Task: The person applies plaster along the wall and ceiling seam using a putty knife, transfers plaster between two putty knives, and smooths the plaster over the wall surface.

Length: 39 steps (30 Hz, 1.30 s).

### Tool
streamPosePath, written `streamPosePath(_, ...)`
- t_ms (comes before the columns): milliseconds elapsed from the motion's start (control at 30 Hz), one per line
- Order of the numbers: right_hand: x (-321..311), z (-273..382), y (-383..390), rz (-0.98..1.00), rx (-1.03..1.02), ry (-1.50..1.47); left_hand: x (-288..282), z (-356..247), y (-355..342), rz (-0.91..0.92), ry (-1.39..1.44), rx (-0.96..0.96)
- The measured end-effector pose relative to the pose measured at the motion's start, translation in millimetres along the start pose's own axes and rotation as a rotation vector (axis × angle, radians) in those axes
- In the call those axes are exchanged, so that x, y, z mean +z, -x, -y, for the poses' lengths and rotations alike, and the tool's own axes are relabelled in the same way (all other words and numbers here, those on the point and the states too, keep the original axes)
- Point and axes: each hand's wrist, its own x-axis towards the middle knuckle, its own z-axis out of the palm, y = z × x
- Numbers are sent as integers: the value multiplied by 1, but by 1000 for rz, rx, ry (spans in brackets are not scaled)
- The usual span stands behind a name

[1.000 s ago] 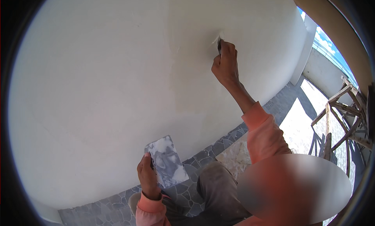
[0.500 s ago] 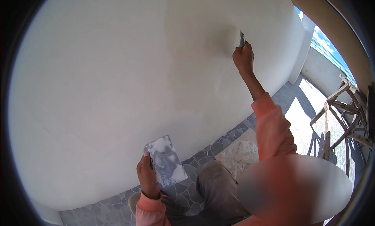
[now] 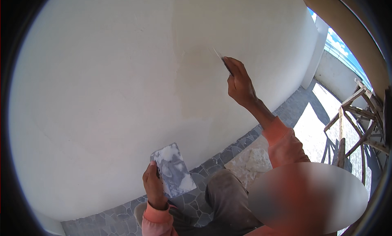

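My right hand (image 3: 241,83) is closed on a thin putty knife (image 3: 223,61), its blade at or just off the white wall (image 3: 94,93), over a slightly darker patch with faint marks. Lower down, my left hand (image 3: 154,185) grips a rectangular metal board or float (image 3: 174,170) by its near edge; smears of white paste lie on its grey face. My orange sleeves cover both forearms, and my bent knee shows below, between the hands.
Grey stone-patterned floor (image 3: 98,223) runs along the wall's base, with a mottled beige sheet (image 3: 245,162) on it. A rough wooden trestle (image 3: 355,113) stands at the right in patches of sunlight, before a low wall (image 3: 332,70) with a railing and sky beyond.
My right hand first moved right along the wall, then came back left and lower with the knife. My left hand and the board stayed nearly still.
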Motion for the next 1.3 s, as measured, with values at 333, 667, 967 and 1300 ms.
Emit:
streamPosePath(333,-12,-76,-24,-207,780,101,-1,2,2,-45,-2,13)
streamPosePath(667,54,-8,8,-149,219,137,2,-3,3,-39,-10,-5)
streamPosePath(967,69,15,63,-22,-115,176,9,-5,4,-36,38,-19)
streamPosePath(1300,1,-20,-22,-285,380,135,1,4,1,-72,-10,11)
